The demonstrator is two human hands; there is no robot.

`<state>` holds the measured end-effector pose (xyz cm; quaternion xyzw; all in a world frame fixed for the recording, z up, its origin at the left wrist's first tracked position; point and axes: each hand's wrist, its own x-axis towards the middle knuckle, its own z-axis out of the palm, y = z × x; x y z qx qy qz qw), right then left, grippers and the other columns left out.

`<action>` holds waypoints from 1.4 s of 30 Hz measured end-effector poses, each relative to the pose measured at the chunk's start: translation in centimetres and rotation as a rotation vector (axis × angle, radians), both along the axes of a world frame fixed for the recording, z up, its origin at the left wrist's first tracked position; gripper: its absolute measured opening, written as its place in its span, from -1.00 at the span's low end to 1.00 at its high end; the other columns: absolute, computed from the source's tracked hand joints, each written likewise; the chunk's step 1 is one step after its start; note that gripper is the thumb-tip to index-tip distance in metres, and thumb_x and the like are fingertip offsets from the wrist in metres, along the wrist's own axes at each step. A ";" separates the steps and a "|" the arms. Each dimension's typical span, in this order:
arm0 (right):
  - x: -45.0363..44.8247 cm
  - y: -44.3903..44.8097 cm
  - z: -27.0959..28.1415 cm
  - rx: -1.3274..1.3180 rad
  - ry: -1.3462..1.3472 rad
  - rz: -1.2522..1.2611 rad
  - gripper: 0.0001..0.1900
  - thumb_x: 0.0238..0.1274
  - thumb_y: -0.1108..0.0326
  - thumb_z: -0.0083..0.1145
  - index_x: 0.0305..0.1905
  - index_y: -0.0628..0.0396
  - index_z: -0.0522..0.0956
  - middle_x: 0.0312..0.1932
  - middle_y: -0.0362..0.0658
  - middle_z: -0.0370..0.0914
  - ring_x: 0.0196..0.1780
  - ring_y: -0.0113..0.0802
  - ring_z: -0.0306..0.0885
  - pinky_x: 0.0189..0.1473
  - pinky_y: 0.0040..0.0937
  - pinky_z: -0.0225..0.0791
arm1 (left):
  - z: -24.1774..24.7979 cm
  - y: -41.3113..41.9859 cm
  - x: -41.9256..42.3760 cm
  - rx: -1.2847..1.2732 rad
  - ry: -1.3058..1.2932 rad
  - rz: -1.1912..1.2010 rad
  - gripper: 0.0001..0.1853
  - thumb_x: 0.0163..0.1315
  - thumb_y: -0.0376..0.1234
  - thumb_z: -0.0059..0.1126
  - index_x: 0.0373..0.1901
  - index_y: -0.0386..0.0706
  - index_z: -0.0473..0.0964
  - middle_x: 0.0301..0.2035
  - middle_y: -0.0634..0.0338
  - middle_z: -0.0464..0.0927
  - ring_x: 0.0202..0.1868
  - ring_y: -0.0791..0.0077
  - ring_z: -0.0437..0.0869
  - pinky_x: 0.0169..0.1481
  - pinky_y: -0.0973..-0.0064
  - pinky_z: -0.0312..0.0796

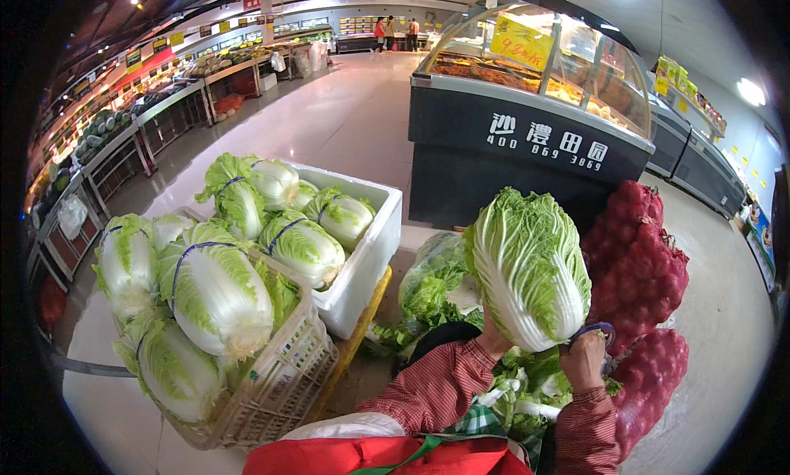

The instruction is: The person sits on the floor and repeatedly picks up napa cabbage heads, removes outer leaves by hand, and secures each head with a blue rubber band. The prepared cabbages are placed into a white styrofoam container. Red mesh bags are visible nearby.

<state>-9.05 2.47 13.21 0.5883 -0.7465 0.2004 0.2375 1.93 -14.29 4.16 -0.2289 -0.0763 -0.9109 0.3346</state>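
Note:
A large napa cabbage [528,271] stands upright before me, with no band visible around it. My left hand [495,338] holds it from behind and below; the cabbage hides most of the fingers. Close to its lower right side, my right hand [583,359] is closed on a purple ring [602,332], which looks like a tape roll or a loop of band. Loose trimmed cabbage leaves [524,395] lie beneath my hands. Behind the cabbage, more leaves sit beside a clear plastic bag [432,259].
At left, a plastic crate [290,364] and a white foam box [364,277] hold purple-banded napa cabbages [219,290]. Red mesh sacks of onions [642,271] stand close on the right. A dark glass-topped display counter [524,166] is ahead. Produce stands [173,98] line the far left.

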 end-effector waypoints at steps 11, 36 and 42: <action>-1.3 4.7 5.6 0.511 -0.322 0.282 -0.46 0.06 0.37 0.30 0.21 0.16 0.53 0.14 0.02 0.59 0.26 -0.03 0.50 0.29 -0.16 0.35 | -0.4 0.6 1.0 -0.267 -0.119 -0.102 -0.15 0.40 0.35 -0.32 0.54 0.04 0.10 0.43 0.13 0.25 0.44 0.14 0.28 0.55 0.11 0.13; -0.6 2.2 -0.1 -0.371 -2.116 0.604 -0.27 0.52 -0.26 -0.22 0.53 0.04 0.19 0.47 -0.06 0.32 0.45 -0.10 0.34 0.47 -0.13 0.22 | 2.1 -1.7 -0.9 -0.208 0.177 -0.329 -0.22 0.50 0.24 -0.41 0.55 -0.05 0.05 0.46 0.08 0.20 0.43 0.20 0.31 0.53 0.13 0.16; -0.5 -1.8 2.5 -0.354 -1.920 0.619 -0.36 0.59 -0.15 -0.23 0.49 0.08 0.27 0.36 -0.10 0.46 0.32 -0.27 0.51 0.39 -0.26 0.33 | 2.8 -1.0 0.5 -0.199 0.272 -0.254 -0.25 0.51 0.24 -0.45 0.57 0.03 0.02 0.48 0.08 0.16 0.43 0.14 0.33 0.51 0.02 0.23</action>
